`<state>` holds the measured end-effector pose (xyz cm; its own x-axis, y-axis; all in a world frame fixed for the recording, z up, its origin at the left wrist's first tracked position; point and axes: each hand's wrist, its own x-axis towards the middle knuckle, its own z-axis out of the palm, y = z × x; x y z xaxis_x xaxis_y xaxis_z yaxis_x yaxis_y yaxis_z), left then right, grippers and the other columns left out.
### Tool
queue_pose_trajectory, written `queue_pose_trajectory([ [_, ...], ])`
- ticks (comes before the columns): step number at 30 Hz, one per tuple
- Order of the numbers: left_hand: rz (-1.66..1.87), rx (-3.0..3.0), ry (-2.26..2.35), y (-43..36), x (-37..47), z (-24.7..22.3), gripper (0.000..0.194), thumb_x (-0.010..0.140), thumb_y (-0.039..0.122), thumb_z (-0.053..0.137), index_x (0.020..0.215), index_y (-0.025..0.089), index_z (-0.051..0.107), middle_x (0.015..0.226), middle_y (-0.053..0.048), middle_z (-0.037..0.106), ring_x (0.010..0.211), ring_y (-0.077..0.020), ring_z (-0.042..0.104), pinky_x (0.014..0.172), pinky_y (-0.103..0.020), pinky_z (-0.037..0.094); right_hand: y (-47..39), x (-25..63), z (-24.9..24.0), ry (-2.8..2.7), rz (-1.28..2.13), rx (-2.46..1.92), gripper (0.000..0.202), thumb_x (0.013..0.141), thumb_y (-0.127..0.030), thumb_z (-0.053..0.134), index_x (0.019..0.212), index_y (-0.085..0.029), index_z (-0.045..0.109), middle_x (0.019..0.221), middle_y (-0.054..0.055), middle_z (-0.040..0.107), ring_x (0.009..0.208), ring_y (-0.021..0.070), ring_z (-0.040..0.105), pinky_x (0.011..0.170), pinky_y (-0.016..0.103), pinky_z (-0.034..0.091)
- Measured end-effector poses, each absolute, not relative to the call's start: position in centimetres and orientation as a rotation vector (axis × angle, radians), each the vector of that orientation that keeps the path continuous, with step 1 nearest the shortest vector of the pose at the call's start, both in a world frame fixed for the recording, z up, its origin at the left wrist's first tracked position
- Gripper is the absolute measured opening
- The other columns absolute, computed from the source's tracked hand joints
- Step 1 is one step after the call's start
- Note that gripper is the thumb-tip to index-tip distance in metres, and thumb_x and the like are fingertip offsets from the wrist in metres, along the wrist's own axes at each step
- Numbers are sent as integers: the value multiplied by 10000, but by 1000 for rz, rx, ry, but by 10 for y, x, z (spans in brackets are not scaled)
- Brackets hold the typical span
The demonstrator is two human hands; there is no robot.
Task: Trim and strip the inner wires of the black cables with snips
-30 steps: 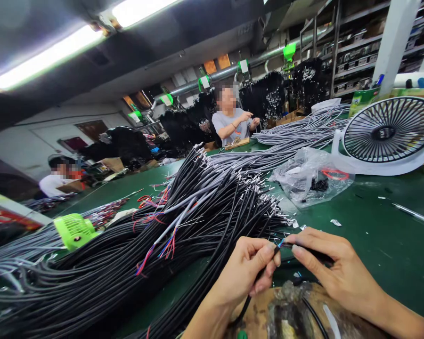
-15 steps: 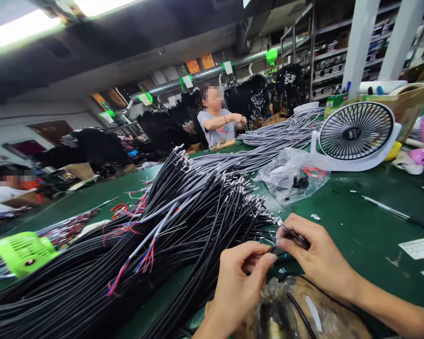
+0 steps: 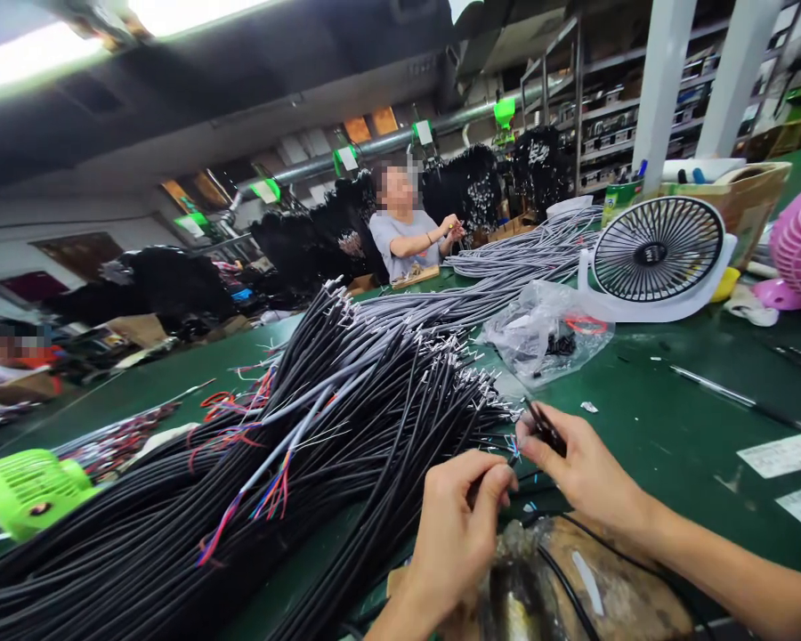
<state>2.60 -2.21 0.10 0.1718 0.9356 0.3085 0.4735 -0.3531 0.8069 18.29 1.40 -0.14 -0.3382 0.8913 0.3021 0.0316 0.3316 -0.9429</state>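
My left hand (image 3: pixel 464 512) is closed in a pinch around the end of a black cable (image 3: pixel 511 460). Fine light-blue and other coloured wires (image 3: pixel 515 447) show at that end, between my two hands. My right hand (image 3: pixel 587 467) is closed around a slim dark tool (image 3: pixel 546 429), its narrow tips pointing up and to the left; its exact kind is hard to make out. Just left of the hands lies a big bundle of black cables (image 3: pixel 347 463) with whitish tips. Below them sits a brown, worn block (image 3: pixel 614 570), crossed by a black cable.
A clear plastic bag (image 3: pixel 530 329) with small black parts lies beyond my hands. Behind it stand a white fan (image 3: pixel 660 254) and grey cables (image 3: pixel 527 254). A pen (image 3: pixel 714 387) and paper slips (image 3: pixel 784 454) lie right; a green fan (image 3: pixel 33 490) left. A co-worker (image 3: pixel 406 227) sits opposite.
My hands have drawn slightly apart, and coloured wires now show between them. The dark tool has tilted more upright in my right hand. The view has shifted a little to the right.
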Motion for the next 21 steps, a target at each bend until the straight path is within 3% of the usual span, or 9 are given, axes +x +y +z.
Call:
queue_pose_trajectory([
  [3, 1231, 2045, 1342, -20, 25, 2, 186, 857, 199, 518, 744, 150, 657, 620, -14, 580, 562, -122, 499, 513, -209, 342, 18, 183, -3, -1658, 1509, -725, 302, 863, -459, 465, 731, -188, 442, 554, -73, 276, 460, 93, 237, 421, 222, 234],
  [7, 1217, 2077, 1340, -24, 29, 4, 220, 859, 163, 504, 678, 144, 628, 584, -10, 572, 532, -117, 501, 499, -208, 345, 18, 187, 3, -1838, 893, -766, 153, 845, -250, 525, 718, -171, 492, 707, 10, 468, 627, 133, 408, 568, 250, 321],
  [9, 1281, 2142, 1338, -26, 30, 4, 168, 844, 135, 522, 724, 134, 640, 602, -17, 586, 540, -118, 515, 511, -207, 362, 15, 185, 4, -1764, 744, -841, 125, 845, -210, 513, 728, -173, 493, 747, 23, 487, 672, 145, 431, 606, 258, 335],
  [15, 1429, 2150, 1364, -23, 27, 3, 127, 814, 110, 558, 751, 132, 666, 643, -29, 632, 562, -122, 554, 542, -208, 402, 15, 181, 2, -1789, 1293, -768, 213, 897, -333, 431, 748, -183, 452, 580, -50, 348, 507, 109, 334, 468, 222, 291],
  [19, 1242, 2046, 1367, -26, 30, 6, 218, 849, 165, 520, 673, 144, 648, 560, -9, 591, 500, -115, 515, 468, -206, 354, 22, 190, 8, -1927, 700, -810, 122, 833, -141, 478, 715, -175, 470, 726, 14, 481, 647, 139, 427, 585, 254, 334],
  [21, 1238, 2062, 1346, -29, 31, 6, 243, 858, 174, 504, 661, 142, 643, 550, -11, 582, 500, -117, 514, 468, -209, 352, 27, 196, 9, -1791, 544, -899, 113, 849, -139, 453, 745, -177, 476, 727, 14, 482, 643, 143, 434, 585, 258, 340],
])
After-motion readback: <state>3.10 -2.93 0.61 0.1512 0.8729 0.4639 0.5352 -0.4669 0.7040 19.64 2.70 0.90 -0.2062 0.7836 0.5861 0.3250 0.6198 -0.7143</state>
